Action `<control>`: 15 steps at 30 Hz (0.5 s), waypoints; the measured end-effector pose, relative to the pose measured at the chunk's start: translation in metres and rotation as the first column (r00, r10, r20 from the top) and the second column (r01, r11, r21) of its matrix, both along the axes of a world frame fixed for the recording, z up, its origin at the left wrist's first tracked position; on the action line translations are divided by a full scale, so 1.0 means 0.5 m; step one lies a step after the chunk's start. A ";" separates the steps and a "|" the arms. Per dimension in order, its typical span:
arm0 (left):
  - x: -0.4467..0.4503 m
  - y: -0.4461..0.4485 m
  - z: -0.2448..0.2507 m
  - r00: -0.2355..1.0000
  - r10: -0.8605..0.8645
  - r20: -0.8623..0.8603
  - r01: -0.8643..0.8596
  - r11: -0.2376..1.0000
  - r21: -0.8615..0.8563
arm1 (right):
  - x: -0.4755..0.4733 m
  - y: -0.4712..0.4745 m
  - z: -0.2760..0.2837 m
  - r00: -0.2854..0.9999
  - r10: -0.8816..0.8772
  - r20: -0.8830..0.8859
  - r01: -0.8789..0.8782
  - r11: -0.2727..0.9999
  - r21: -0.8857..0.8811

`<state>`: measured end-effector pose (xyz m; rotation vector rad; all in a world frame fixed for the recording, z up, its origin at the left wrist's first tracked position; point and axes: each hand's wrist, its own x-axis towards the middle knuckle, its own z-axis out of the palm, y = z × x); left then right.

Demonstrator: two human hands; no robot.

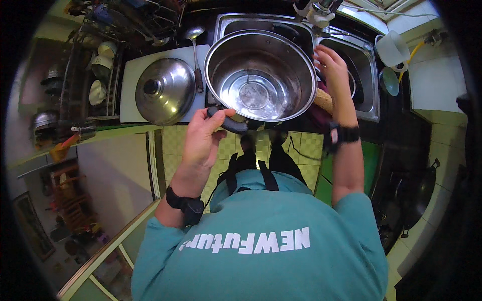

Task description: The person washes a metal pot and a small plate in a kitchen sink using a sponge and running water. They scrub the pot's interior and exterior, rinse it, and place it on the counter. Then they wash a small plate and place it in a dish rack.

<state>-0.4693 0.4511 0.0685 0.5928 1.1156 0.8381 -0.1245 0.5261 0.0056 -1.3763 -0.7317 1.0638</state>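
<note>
A large stainless steel pot (260, 75) is tilted so its inside shows, over the left basin's near edge. My left hand (211, 129) holds the pot's black handle at the near side. My right hand (328, 62) is beside the pot's right rim, fingers bent; whether it touches the pot or a far handle cannot be told. Left of the pot, a domed metal lid (165, 91) with a black knob lies on a white board (130, 82). A metal ladle (195, 52) with a dark handle lies between lid and pot. Behind my right wrist is a tan cloth or sponge (324, 101).
The double steel sink (371, 90) lies beyond and right of the pot, under a faucet (320, 17). A white plastic mug (392, 49) and a green bowl (389, 81) are at its right. A dish rack (113, 86) holds bowls at left; a wok (420, 195) is far right.
</note>
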 end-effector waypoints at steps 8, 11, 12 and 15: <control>0.063 -0.041 -0.002 0.883 -0.202 0.424 0.340 0.898 -0.279 | -0.160 -0.302 0.079 0.905 0.416 -0.092 -0.424 0.859 -0.286; 0.115 -0.083 -0.004 0.849 -0.153 0.506 0.342 0.888 -0.306 | -0.198 -0.326 0.067 0.938 0.268 -0.219 -0.322 0.909 -0.265; 0.126 -0.093 -0.004 0.836 -0.165 0.523 0.368 0.877 -0.310 | -0.206 -0.329 0.063 0.950 0.201 -0.239 -0.269 0.915 -0.301; 0.138 -0.119 0.011 0.682 -0.233 0.693 0.656 0.615 -0.439 | -0.208 -0.328 0.055 0.964 0.009 -0.267 -0.108 0.926 -0.361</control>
